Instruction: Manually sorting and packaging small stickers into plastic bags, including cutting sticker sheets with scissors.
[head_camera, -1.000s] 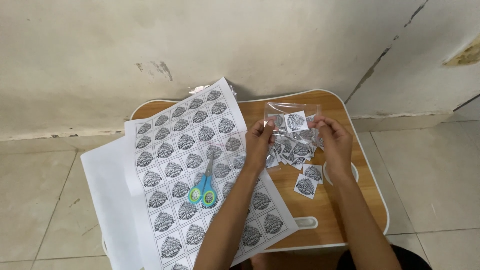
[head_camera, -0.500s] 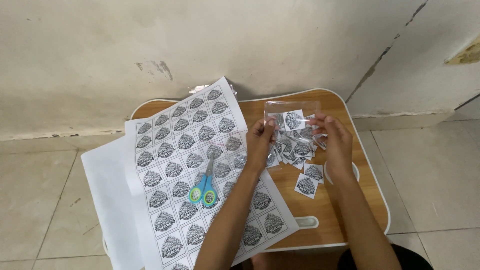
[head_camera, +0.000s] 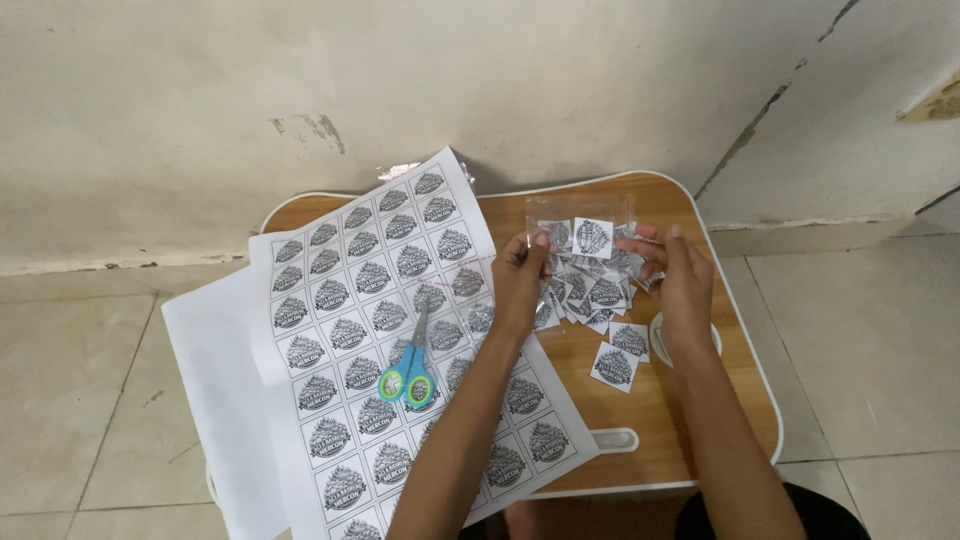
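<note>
My left hand (head_camera: 520, 275) and my right hand (head_camera: 680, 275) hold a small clear plastic bag (head_camera: 580, 225) between them above a low wooden table (head_camera: 660, 420). One cut-out square sticker (head_camera: 592, 237) shows inside the bag. Under the bag lies a pile of several cut square stickers (head_camera: 590, 290), and two more (head_camera: 620, 355) lie apart nearer me. A printed sheet of uncut stickers (head_camera: 370, 300) covers the table's left half. Scissors with blue and green handles (head_camera: 408, 375) rest on that sheet, left of my left forearm.
A blank white sheet (head_camera: 215, 380) sticks out under the printed one and hangs past the table's left edge. The table has a white rim, a slot (head_camera: 615, 440) near the front and a round recess (head_camera: 662, 335) at right. A stained wall rises behind; tiled floor surrounds.
The clear bag has been lowered slightly and a sticker now sits more squarely inside it. Both hands stay close together over the pile.
</note>
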